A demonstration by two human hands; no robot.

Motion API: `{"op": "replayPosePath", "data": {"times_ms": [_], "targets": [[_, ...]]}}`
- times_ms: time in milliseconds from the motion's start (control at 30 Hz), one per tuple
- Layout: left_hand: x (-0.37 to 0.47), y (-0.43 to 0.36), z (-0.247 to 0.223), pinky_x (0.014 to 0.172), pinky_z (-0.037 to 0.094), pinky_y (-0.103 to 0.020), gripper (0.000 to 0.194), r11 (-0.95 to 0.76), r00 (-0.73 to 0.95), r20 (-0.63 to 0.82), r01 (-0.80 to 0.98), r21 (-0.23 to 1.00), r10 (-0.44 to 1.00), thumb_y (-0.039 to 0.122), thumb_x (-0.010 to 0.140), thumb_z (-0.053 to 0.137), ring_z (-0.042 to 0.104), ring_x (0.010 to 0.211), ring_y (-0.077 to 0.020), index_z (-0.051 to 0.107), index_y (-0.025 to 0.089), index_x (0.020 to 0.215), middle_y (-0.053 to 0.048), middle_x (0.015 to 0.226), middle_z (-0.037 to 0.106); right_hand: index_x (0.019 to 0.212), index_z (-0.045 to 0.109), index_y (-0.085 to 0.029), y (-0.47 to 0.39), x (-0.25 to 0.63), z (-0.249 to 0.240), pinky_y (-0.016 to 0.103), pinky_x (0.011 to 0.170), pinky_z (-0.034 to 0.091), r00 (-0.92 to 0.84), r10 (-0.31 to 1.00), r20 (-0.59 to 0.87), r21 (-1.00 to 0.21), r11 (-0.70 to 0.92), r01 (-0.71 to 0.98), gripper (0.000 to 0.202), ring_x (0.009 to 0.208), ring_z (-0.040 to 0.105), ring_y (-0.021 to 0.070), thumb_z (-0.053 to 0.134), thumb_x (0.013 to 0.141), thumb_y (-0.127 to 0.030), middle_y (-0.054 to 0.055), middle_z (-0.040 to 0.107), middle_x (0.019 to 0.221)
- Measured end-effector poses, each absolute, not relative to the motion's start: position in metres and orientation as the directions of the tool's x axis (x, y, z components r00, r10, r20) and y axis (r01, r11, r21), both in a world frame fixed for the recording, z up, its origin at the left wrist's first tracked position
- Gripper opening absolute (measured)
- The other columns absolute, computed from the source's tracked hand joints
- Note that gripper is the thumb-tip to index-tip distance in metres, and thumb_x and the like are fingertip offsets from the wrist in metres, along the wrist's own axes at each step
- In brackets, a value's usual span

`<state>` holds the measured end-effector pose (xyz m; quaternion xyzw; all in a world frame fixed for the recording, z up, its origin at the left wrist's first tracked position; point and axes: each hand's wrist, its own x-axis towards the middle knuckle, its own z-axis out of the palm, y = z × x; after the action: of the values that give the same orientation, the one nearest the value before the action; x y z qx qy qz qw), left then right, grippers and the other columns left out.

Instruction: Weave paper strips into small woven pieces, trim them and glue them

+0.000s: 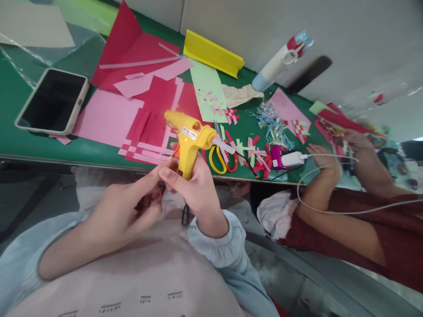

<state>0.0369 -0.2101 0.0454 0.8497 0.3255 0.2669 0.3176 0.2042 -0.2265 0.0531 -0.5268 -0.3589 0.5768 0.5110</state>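
Grey wall, green table, paper everywhere

A pale wall (224, 35) ran behind the green table (20, 144), with another person (350, 220) in maroon on the right. Red sheets (161, 94) and pink paper (105, 114) swamped the middle. The phone (51, 101) lay left; a white-and-blue bottle (276, 66) was near the wall, contents hidden. The right hand (203, 189) was wrapped round a yellow glue gun (190, 143), held up at the table's near edge. The left hand (125, 209) had fingers bunched at its handle; couldn't tell if they gripped. Scissors (218, 171) and paper snippets (253, 152) crowded its right side.
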Motion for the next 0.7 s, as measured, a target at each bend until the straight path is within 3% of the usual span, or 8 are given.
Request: {"op": "replayPosePath", "data": {"times_ms": [133, 333, 500, 700], "targets": [[0.0396, -0.2089, 0.0486, 0.047, 0.039, -0.005, 0.064, -0.613, 0.637, 0.281, 0.387, 0.688, 0.718, 0.015, 0.086, 0.044, 0.047, 0.039, -0.0013, 0.046, 0.021, 0.149, 0.013, 0.056, 0.056, 0.092, 0.059, -0.022, -0.2269, 0.2058, 0.0497, 0.028, 0.068, 0.058, 0.093, 0.978, -0.185, -0.979, -0.175, -0.109, 0.043, 0.076, 0.064, 0.0142, 0.087, 0.067, -0.044, -0.001, 0.064, 0.087], [0.0423, -0.2094, 0.0481, 0.039, 0.035, -0.008, 0.067, -0.657, 0.628, 0.310, 0.445, 0.609, 0.713, 0.020, 0.088, 0.042, 0.043, 0.031, -0.0032, 0.037, 0.019, 0.156, 0.014, 0.047, 0.052, 0.105, 0.060, -0.023, -0.2267, 0.2047, 0.0489, 0.034, 0.075, 0.062, 0.110, 0.974, -0.199, -0.980, -0.201, 0.004, 0.067, 0.091, 0.066, 0.0207, 0.094, 0.053, -0.046, 0.002, 0.064, 0.098], [0.0429, -0.2090, 0.0462, 0.044, 0.039, -0.007, 0.075, -0.660, 0.635, 0.316, 0.424, 0.620, 0.705, 0.017, 0.087, 0.042, 0.048, 0.035, -0.0021, 0.026, 0.023, 0.160, 0.014, 0.055, 0.057, 0.103, 0.063, -0.023, -0.2237, 0.2047, 0.0483, 0.035, 0.081, 0.063, 0.124, 0.969, -0.213, -0.974, -0.201, -0.101, 0.060, 0.089, 0.070, 0.0202, 0.093, 0.057, -0.048, 0.001, 0.068, 0.095], [0.0413, -0.2077, 0.0423, 0.048, 0.042, -0.007, 0.077, -0.639, 0.644, 0.292, 0.405, 0.654, 0.707, 0.017, 0.087, 0.042, 0.052, 0.042, -0.0021, 0.022, 0.025, 0.161, 0.013, 0.060, 0.059, 0.102, 0.063, -0.023, -0.2256, 0.2083, 0.0498, 0.034, 0.073, 0.064, 0.117, 0.970, -0.213, -0.973, -0.200, -0.116, 0.049, 0.077, 0.070, 0.0173, 0.086, 0.068, -0.050, 0.000, 0.070, 0.086]]}}
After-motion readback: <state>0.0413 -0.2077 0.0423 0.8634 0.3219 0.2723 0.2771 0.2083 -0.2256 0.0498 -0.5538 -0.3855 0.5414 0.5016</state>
